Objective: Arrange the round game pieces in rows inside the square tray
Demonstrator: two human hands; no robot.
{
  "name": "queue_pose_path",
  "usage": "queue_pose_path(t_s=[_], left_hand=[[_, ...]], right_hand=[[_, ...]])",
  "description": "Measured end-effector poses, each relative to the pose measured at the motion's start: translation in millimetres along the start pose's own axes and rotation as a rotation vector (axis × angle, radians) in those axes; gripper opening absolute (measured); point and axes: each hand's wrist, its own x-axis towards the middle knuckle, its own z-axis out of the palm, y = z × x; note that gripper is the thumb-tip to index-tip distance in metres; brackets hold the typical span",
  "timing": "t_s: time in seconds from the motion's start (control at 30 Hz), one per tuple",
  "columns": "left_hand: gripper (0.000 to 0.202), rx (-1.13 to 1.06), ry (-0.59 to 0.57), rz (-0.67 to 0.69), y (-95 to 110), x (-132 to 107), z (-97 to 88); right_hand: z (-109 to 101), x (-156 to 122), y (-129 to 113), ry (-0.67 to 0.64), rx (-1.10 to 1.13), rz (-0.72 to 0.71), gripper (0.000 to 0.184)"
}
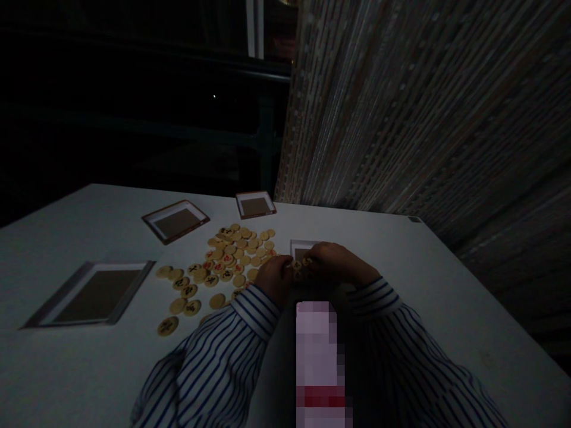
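Several round wooden game discs [225, 255] with black or red marks lie scattered on a white table [89, 368]. My left hand [275, 278] and my right hand [334, 260] meet at the right edge of the pile, both with fingers curled. Between their fingertips they pinch a few discs [300, 268]. Just behind the hands sits a small white-rimmed tray [300, 245], partly hidden by my right hand. Both sleeves are white with blue stripes.
Three more shallow trays stand on the table: a large one [96, 292] at the left, one [176, 220] at the back, a small one [255, 204] by the brick wall [423, 119]. The scene is dim. A blurred patch [319, 362] sits between my forearms.
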Motion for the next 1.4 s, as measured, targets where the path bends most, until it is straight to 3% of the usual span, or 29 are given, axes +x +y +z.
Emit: queue_pose_path(t_s=[0.3, 0.5, 1.4], left_hand=[[0.021, 0.050, -0.033, -0.017, 0.3, -0.7, -0.8], [0.026, 0.262, -0.146, -0.006, 2.4, -0.7, -0.9], [0.026, 0.309, -0.160, 0.004, 2.6, -1.1, -2.0]], right_hand=[[-4.9, -1.5, -2.6, -0.057, -0.007, 0.039, 0.020], [-9.4, -1.6, -5.3, -0.106, -0.008, 0.035, 0.021], [-12.8, -2.6, -9.8, -0.140, 0.006, 0.024, 0.021]])
